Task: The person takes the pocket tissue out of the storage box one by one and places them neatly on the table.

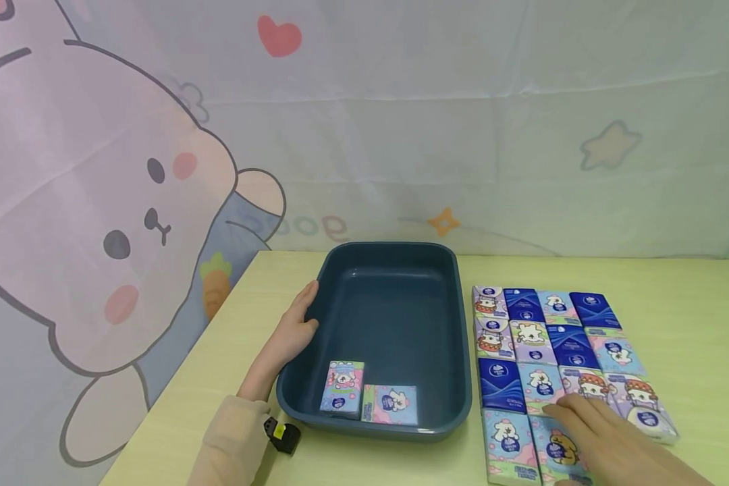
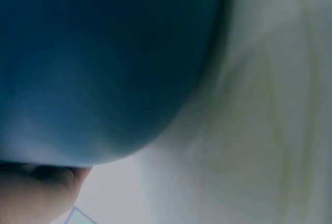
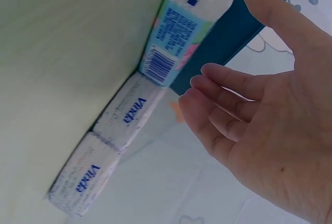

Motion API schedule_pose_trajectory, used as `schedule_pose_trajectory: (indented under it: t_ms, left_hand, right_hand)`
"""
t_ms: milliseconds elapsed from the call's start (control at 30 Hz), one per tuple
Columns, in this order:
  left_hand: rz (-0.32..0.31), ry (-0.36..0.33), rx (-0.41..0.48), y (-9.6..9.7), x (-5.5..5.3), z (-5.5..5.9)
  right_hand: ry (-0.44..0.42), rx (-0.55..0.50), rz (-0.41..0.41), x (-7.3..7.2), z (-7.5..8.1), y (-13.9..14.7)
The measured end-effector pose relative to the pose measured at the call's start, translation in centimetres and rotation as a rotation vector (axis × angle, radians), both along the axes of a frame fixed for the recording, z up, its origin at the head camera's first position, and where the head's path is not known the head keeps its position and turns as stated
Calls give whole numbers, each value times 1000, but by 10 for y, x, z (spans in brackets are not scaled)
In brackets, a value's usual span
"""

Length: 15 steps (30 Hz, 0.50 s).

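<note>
My left hand (image 1: pixel 291 335) rests with extended fingers against the left side of a dark blue plastic bin (image 1: pixel 463 317). The left wrist view shows the bin's outer wall (image 2: pixel 104 68) blurred, with part of the hand below it. Inside the bin's near end lie two small tissue packs, one upright pink-and-blue (image 1: pixel 343 388) and one sideways light blue (image 1: pixel 395 405). Over the near right packs hovers my right hand (image 1: pixel 619 439), fingers loosely bent and thumb apart, nothing between them. Nearest it is a tissue pack with a brown puppy (image 1: pixel 560 451), partly covered.
Rows of tissue packs lie side by side right of the bin, including dark blue (image 1: pixel 501 386), light blue (image 1: pixel 617 354) and purple ones (image 1: pixel 644 405). A black strap piece (image 1: pixel 284 435) is by the left wrist. A cartoon-printed cloth (image 1: pixel 401 135) hangs behind the table (image 1: pixel 692 324).
</note>
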<state>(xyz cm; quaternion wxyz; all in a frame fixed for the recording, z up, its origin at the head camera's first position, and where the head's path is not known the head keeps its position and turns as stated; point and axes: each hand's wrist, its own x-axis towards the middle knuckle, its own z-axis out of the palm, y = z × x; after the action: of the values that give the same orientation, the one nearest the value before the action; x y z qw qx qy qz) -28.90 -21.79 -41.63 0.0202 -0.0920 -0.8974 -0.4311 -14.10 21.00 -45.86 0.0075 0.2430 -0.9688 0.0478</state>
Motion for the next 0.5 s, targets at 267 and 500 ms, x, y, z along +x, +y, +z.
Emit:
schedule_pose_trajectory:
  t_ms: [267, 500]
  left_hand:
    - [-4, 1, -4, 0, 0, 0]
    - [-1, 1, -9, -1, -1, -1]
  right_hand:
    - [-89, 3, -51, -6, 24, -18]
    - [-73, -15, -28, -6, 50, -46]
